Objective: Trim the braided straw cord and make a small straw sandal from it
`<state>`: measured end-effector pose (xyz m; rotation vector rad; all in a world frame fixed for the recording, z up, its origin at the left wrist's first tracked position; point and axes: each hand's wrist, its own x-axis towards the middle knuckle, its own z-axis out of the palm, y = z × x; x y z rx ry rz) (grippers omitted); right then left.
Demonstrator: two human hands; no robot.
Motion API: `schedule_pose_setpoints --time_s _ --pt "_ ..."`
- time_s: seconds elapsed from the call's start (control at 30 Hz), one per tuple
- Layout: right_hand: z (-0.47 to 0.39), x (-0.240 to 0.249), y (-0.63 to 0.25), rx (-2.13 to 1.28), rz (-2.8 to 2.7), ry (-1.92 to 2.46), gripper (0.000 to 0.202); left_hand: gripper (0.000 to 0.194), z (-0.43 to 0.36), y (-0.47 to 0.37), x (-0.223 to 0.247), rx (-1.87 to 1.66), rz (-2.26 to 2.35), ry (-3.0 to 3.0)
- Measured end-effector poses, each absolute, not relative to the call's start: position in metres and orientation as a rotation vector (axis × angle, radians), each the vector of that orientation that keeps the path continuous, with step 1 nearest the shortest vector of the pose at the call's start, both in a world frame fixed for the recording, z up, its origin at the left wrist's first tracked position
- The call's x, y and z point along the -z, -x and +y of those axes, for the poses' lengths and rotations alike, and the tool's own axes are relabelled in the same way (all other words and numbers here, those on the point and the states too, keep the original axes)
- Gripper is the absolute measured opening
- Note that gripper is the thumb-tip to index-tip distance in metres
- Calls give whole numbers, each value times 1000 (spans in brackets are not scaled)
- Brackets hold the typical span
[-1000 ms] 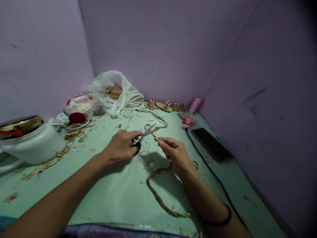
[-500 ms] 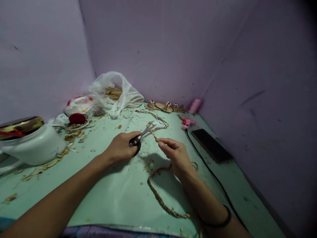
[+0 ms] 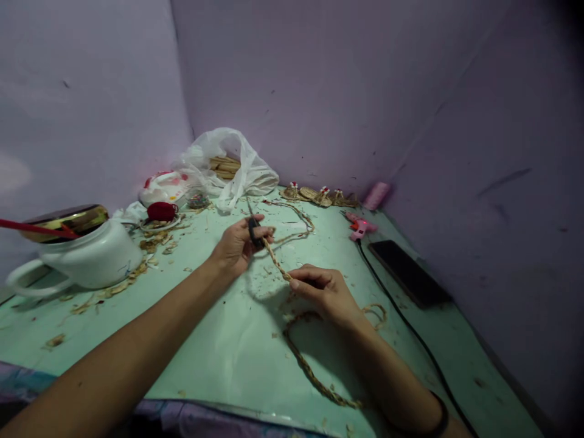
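Note:
My left hand is closed on a pair of scissors by the black handles, with the blades pointing away from me. A braided straw cord runs from the fingers of this hand to my right hand, which pinches it between thumb and fingertips. Whether the left fingers grip the cord or only touch it, I cannot tell. One stretch of braid curves away across the table beyond my hands. Another loops on the table under my right wrist and towards the front edge.
A pink glue gun with a black cable and a dark phone lie right. Small straw hats and a pink spool line the wall. Left stand a white pot and a plastic bag. Straw scraps litter the table.
My left hand has turned, so the scissors' blades point away instead of at the braid, and its fingers now meet the braid. The view has shifted slightly left.

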<state>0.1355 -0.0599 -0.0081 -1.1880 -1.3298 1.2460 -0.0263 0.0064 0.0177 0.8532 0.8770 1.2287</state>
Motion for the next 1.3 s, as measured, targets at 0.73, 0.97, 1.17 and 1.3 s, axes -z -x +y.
schedule_pose_setpoints --time_s 0.73,0.97,1.17,1.3 --pt "-56 9 -133 -1138 -1039 1227 17 30 21 72 -9 -361 2299 -2336" --pt "-58 7 -130 -1099 -1083 1249 16 35 16 53 -11 -806 1720 -1744" --pt "-62 8 -128 -1107 -1263 1243 12 37 9 15 -11 -711 1070 -1347" --pt "-64 10 -126 -963 -1455 1281 8 9 28 15 -8 -699 1279 -1427"
